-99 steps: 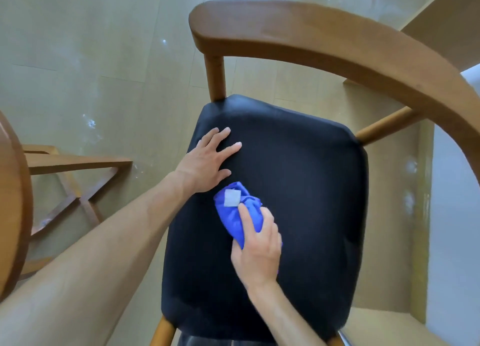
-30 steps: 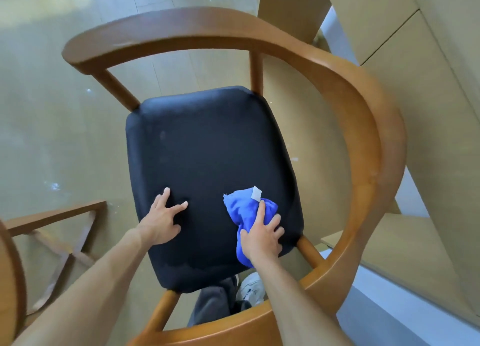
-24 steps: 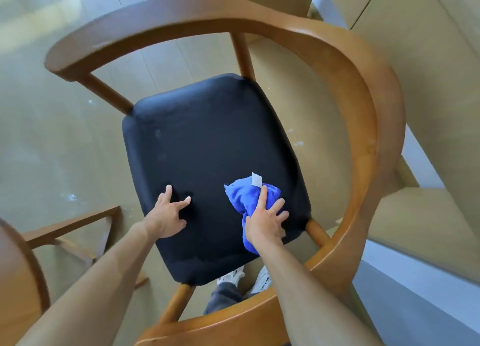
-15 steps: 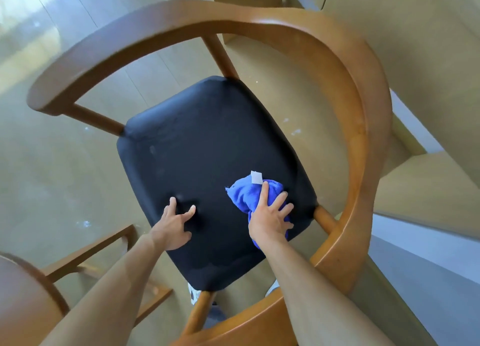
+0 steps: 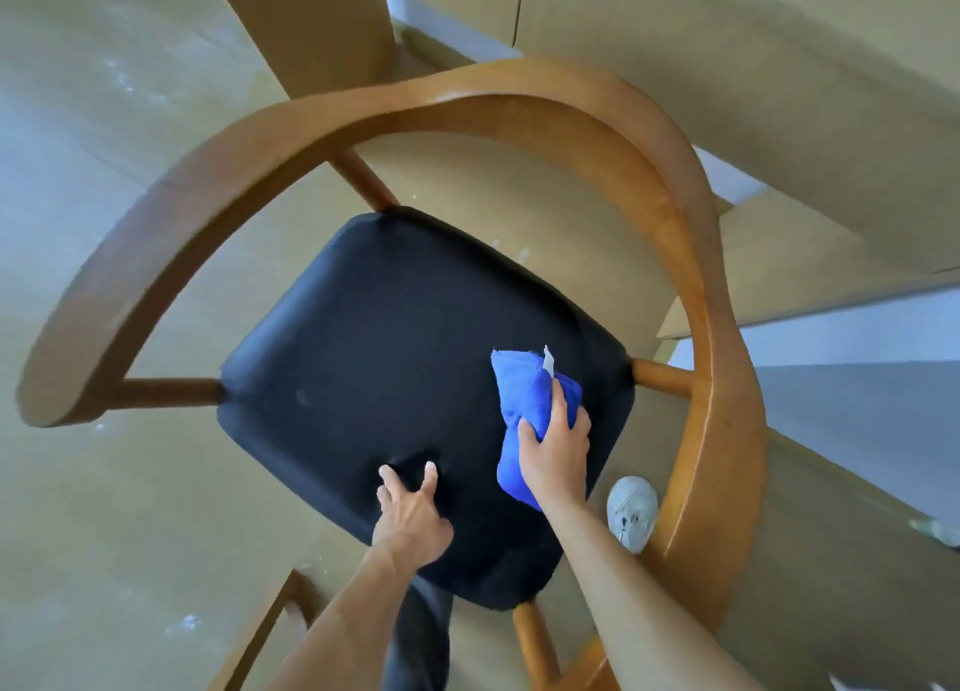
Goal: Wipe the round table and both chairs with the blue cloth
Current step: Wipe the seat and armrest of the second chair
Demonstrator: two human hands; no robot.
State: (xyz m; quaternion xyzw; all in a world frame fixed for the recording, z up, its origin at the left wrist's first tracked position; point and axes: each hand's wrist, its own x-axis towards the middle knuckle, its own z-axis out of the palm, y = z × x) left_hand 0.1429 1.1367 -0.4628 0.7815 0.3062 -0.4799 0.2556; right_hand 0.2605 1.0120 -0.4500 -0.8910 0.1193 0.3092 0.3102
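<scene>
A wooden chair with a curved backrest (image 5: 675, 212) and a black padded seat (image 5: 384, 368) fills the view from above. The bunched blue cloth (image 5: 524, 394), with a small white tag, lies on the right part of the seat. My right hand (image 5: 558, 451) presses down on the cloth, fingers curled over its bunched top. My left hand (image 5: 413, 514) rests on the seat's near edge with fingers spread, holding nothing.
Wooden legs of the table base (image 5: 265, 633) show at the bottom left. My grey shoe (image 5: 631, 514) stands on the floor between seat and backrest. A beige wall and panels (image 5: 779, 93) run close behind the chair on the right.
The view has swung round the chair, so the seat now sits rotated. The cloth and my right hand have shifted toward the seat's right edge. My left hand stays on the near edge.
</scene>
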